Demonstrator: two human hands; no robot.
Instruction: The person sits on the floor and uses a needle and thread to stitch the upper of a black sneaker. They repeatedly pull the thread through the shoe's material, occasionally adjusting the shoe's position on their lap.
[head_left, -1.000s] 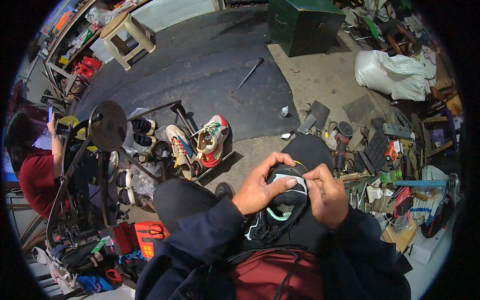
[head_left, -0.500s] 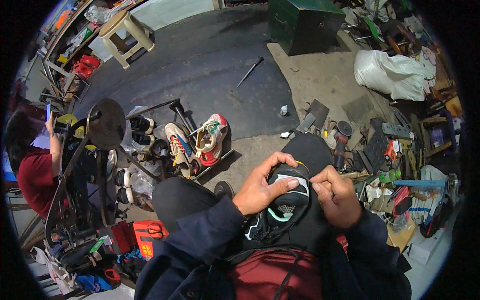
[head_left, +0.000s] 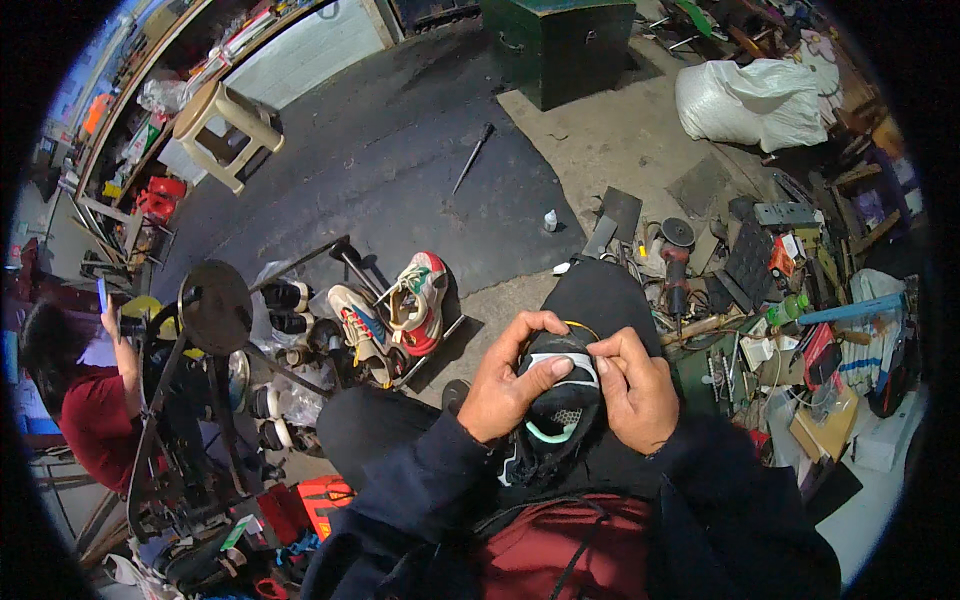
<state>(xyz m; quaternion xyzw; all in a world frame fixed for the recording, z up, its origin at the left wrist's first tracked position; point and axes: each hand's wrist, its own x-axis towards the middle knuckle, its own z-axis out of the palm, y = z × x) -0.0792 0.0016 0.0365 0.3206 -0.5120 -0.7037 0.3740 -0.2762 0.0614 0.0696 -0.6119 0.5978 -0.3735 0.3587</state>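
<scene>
A black shoe [head_left: 561, 404] with a white band, mint-green trim and a honeycomb-patterned inside lies over my lap. My left hand [head_left: 512, 378] is closed around its left side, the thumb pressed on the white band. Bent fingers of my right hand [head_left: 634, 388] pinch the shoe's right edge; anything small between those fingertips is hidden. A thin yellow strip [head_left: 580, 327] curves along the far edge between both hands.
To the left, a red-and-white sneaker [head_left: 420, 300] and a beige one [head_left: 360, 325] rest by a metal stand with a round plate [head_left: 215, 307]. A person in a dark red shirt [head_left: 100, 420] is beyond it. An angle grinder [head_left: 677, 265] and tools crowd the right.
My right hand has moved left, closer to my left hand and against the shoe's edge. The whole view has shifted slightly; my left hand keeps its grip.
</scene>
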